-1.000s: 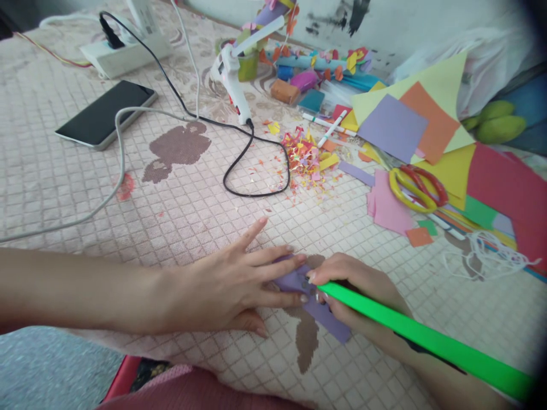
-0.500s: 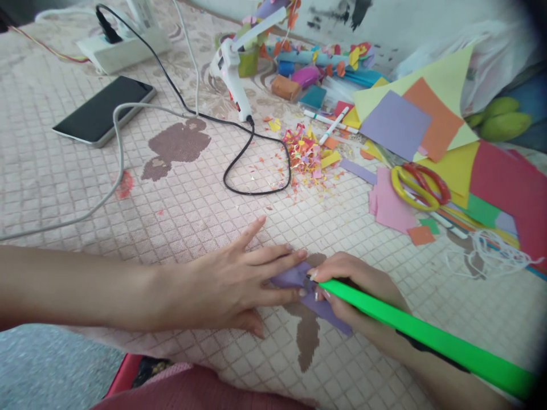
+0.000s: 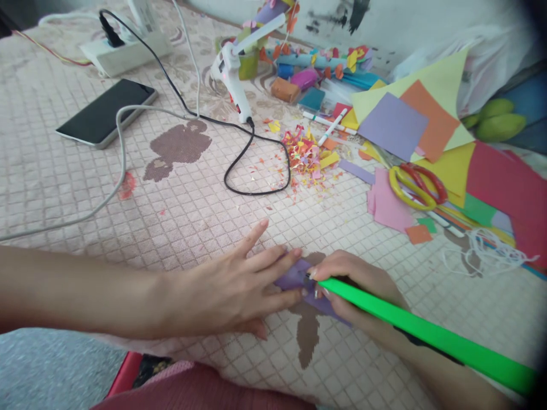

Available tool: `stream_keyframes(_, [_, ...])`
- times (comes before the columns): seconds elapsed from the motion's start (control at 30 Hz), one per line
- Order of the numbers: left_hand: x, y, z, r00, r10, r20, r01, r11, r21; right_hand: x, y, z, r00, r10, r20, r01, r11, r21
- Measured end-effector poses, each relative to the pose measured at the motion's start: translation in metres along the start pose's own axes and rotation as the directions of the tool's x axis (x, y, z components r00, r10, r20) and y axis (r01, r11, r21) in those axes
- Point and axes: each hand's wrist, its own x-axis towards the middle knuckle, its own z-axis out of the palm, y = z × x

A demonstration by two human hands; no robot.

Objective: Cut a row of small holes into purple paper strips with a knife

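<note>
Small purple paper (image 3: pixel 331 311) lies on the patterned tablecloth, partly covered by my hands. Across its left side rests my left hand (image 3: pixel 239 287), fingers spread and pressing the paper flat. My right hand (image 3: pixel 359 279) is closed around a long bright-green pen (image 3: pixel 397 316), gripped close to its dark tip. That tip meets the paper just right of my left fingertips. Fingers hide part of the tip, and I cannot make out any marks on the paper.
A phone (image 3: pixel 109 114), a power strip (image 3: pixel 126 54) and a white glue gun (image 3: pixel 233 82) with a looping black cord stand behind. Paper scraps (image 3: pixel 305 151) lie mid-table. Scissors (image 3: pixel 412 188), coloured sheets (image 3: pixel 393 122) and white string (image 3: pixel 487 250) are to the right.
My left hand has shifted very slightly, its fingers a little differently placed on the purple paper. The pen stays in nearly the same spot. The camera view has moved slightly.
</note>
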Motion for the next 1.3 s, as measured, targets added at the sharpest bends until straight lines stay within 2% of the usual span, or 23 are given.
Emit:
stream_keyframes(0.23, [-0.006, -0.025, 0.003, 0.994, 0.111, 0.017, -0.108, 0.983, -0.145, 0.003, -0.002, -0.003, 1.0, 0.017, 0.025, -0.017, 1.0, -0.02])
stream_keyframes(0.47, [-0.007, -0.012, 0.005, 1.0, 0.021, 0.003, -0.021, 0.997, -0.078, -0.001, -0.007, 0.004, 0.999, 0.03, -0.027, -0.033, 0.993, -0.111])
stream_keyframes(0.67, [-0.002, 0.002, 0.008, 1.0, -0.024, 0.004, 0.024, 0.999, -0.041, -0.008, -0.004, 0.007, 0.999, 0.01, -0.05, -0.014, 0.996, -0.09])
stream_keyframes(0.77, [-0.001, -0.001, 0.007, 1.0, 0.001, 0.013, 0.0, 0.998, -0.066, -0.008, -0.002, 0.007, 0.999, 0.003, -0.045, -0.006, 0.998, -0.068])
stream_keyframes(0.93, [-0.005, -0.023, 0.002, 0.994, 0.1, 0.05, -0.091, 0.982, -0.168, -0.006, -0.001, 0.007, 0.998, 0.014, -0.057, -0.017, 0.999, -0.04])
stream_keyframes(1.03, [-0.005, -0.032, 0.004, 0.991, 0.121, 0.051, -0.11, 0.978, -0.178, -0.005, -0.002, 0.007, 0.998, 0.016, -0.063, -0.019, 0.999, -0.046])
stream_keyframes(1.3, [-0.007, -0.02, 0.003, 0.999, 0.041, 0.02, -0.04, 0.997, -0.061, -0.004, -0.007, 0.005, 0.998, 0.019, -0.057, -0.024, 0.995, -0.098])
